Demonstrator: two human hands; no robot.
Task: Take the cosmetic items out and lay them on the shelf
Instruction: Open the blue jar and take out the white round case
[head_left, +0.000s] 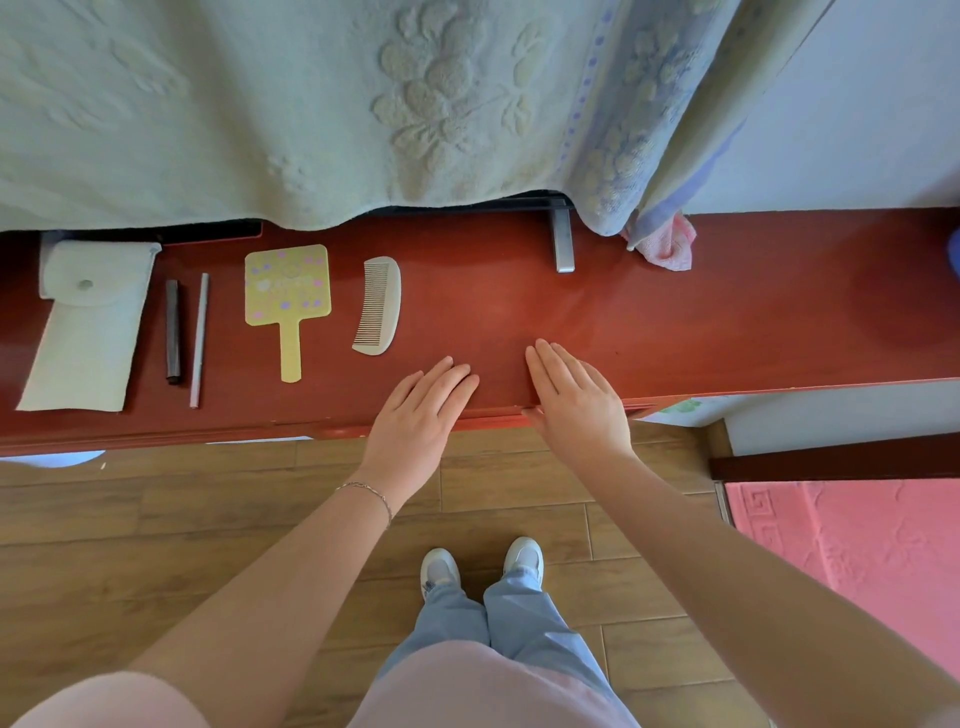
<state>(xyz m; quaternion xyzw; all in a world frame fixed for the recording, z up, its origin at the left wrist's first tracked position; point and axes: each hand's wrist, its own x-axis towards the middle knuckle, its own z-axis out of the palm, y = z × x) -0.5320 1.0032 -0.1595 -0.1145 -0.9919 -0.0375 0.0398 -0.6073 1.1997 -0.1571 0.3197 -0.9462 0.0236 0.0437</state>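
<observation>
Red-brown shelf (675, 312) runs left to right, with a pale green embossed towel (311, 104) hanging over its back edge.

Both grips flat, palms down, fingers straight and close together, pinching nothing. Left hand (421, 415) has its fingertips on the shelf near the front edge, palm hanging past that edge; thin bracelet (371, 493) on the wrist. Right hand (576, 400) lies just beside it, fingers on the shelf top, heel over the front edge. The two hands are apart, not touching each other or any item.

Items sit in a row on the left half of the shelf, all clear of the hands:
- white fabric pouch (83, 327) with a snap flap, at the left end, reaching almost to the front edge
- yellow hand mirror (288, 301) with pastel dots, handle pointing to the front edge; faint print on it, not readable
- cream comb (379, 306), right of the mirror, nearest the left hand, teeth facing the mirror
- grey pencil (199, 340) and a shorter dark stick (172, 332), parallel, between pouch and mirror, not touching

No brand or label readable anywhere.

Grey metal foot (563, 239) and a pink cloth (667, 244) sit at the back edge, right of centre.
</observation>
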